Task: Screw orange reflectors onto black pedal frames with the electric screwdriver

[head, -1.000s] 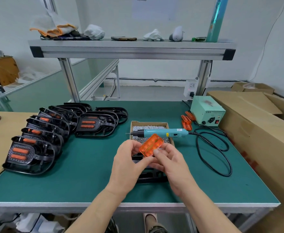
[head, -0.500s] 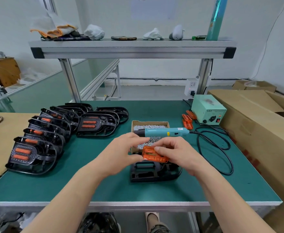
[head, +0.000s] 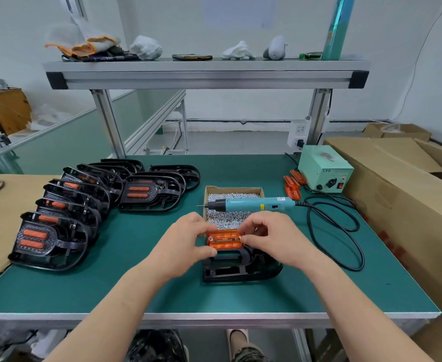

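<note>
- The green table has its metal front edge nearest the person; bare mat lies between that edge and the black pedal frame, and more to the frame's left.
- Both forearms reach forward over that edge and converge above the frame.
- The left hand pinches the left end of the orange reflector between thumb and fingers; the right hand grips its right end the same way.
- The reflector sits on the frame's far part.
- Just beyond, the electric screwdriver lies across the box of screws.
- Its black cable loops over the mat at right.
- Stacked finished pedals fill the left side.
- Spare reflectors lie beside the power unit at the far right.
</note>
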Tool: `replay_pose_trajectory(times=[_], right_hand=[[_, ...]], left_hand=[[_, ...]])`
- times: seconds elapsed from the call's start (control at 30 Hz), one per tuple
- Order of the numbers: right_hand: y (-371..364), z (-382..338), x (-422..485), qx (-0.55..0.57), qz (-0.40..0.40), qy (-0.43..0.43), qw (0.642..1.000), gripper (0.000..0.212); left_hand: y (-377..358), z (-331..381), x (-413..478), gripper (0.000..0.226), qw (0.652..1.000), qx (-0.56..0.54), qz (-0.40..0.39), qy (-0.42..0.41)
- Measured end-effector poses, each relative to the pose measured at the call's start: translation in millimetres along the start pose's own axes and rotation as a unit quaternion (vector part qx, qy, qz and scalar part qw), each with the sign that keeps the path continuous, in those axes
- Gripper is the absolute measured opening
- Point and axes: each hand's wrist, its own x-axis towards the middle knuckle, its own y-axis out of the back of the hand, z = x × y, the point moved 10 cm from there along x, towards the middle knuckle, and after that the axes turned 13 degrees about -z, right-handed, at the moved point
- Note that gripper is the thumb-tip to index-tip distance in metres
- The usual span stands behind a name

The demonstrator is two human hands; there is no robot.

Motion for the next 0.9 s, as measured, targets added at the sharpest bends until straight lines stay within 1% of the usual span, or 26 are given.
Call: replay_pose_trajectory(times=[0.07, 0.17, 0.3, 0.33, 0.4, 0.47, 0.53, 0.63, 0.9], right_hand=[[-5, -3, 3, -0.066, -0.007, -0.005, 0.998, 0.017], [-13, -8, 6, -0.155, -0.022, -0.010, 0.988, 0.006], [-25, -7, 7, -0.214, -0.045, -0.034, 0.975, 0.002], [-27, -6, 7, -0.222, -0.047, -0.041, 0.973, 0.003], [-30, -5, 8, -0.229, -0.048, -0.050, 0.971, 0.004], [-30, -3, 9, -0.225, -0.046, -0.058, 0.972, 0.005], [-29, 0, 10, -0.214, -0.050, -0.067, 0.973, 0.004], [-29, 2, 13, -0.202, -0.066, -0.075, 0.974, 0.002], [-36, -1, 14, -0.232, -0.081, -0.084, 0.966, 0.002]], left_hand=[[-4, -1, 2, 0.044, 1.000, 0.005, 0.001, 0.005], [-12, -7, 5, 0.046, 1.000, -0.004, -0.010, 0.018], [-24, -15, 7, 0.051, 0.998, -0.023, -0.051, 0.035], [-26, -17, 6, 0.051, 0.997, -0.034, -0.058, 0.040], [-29, -22, 5, 0.043, 0.996, -0.044, -0.060, 0.047], [-30, -24, 4, 0.030, 0.997, -0.030, -0.054, 0.052], [-30, -25, 2, 0.023, 0.997, -0.012, -0.047, 0.058], [-30, -28, 2, 0.016, 0.997, -0.008, -0.038, 0.069], [-38, -31, 6, 0.007, 0.996, -0.021, -0.027, 0.087]])
